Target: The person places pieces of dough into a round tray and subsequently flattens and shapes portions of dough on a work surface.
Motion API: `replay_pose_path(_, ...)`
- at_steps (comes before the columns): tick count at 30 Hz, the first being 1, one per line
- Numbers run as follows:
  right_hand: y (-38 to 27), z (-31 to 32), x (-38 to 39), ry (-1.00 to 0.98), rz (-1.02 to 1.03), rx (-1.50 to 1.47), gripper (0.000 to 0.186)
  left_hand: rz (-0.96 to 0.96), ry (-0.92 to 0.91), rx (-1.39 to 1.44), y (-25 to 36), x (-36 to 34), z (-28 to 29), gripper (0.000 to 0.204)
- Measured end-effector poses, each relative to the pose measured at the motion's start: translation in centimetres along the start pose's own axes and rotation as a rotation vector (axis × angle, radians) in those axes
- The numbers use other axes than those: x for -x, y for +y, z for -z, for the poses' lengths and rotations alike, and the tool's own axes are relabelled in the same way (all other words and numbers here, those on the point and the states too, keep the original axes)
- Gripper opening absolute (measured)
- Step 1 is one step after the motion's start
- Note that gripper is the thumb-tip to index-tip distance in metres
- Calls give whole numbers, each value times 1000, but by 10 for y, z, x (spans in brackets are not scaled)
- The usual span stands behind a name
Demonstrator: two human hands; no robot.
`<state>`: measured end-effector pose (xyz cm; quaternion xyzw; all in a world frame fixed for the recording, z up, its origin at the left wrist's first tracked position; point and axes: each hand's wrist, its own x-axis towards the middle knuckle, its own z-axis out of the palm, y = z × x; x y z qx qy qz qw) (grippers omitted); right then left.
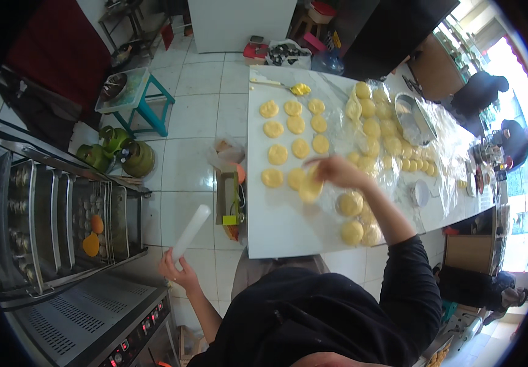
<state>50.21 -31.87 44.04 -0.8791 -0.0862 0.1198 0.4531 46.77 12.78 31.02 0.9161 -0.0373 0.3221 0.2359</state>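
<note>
In my left hand (179, 273), off the table's left side, is a smooth white rolling pin (191, 230), fingers wrapped round its lower end. My right hand (337, 171) is over the white table (276, 229), pinching a flat yellow dough disc (311, 187) that hangs from the fingers, a little blurred. Rows of flattened dough rounds (278, 154) lie on the table to the left of this hand. To its right, round dough balls (352, 233) sit under and beside clear plastic sheeting (377, 162).
A spatula with yellow filling (300, 89) rests near the table's far edge. A metal bowl (415, 119) stands on the right part. Left are a tray rack (37, 220), an oven (80, 318), green gas cylinders (138, 158) and a teal stool (147, 107). Other people (481, 92) are at the right.
</note>
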Motion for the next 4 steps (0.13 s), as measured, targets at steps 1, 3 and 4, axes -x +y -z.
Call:
replay_pose_path(1,5,26,-18,162,-145,-5,33,130,-21,-27,1,2,1,26)
replay_pose_path(3,58,79,-55,626,-21,77,28,161,-20,19,7,-2,-7,28)
replay_pose_path(4,80,102,-74,803,-119,259,27,193,-30,50,9,-5,-11,29)
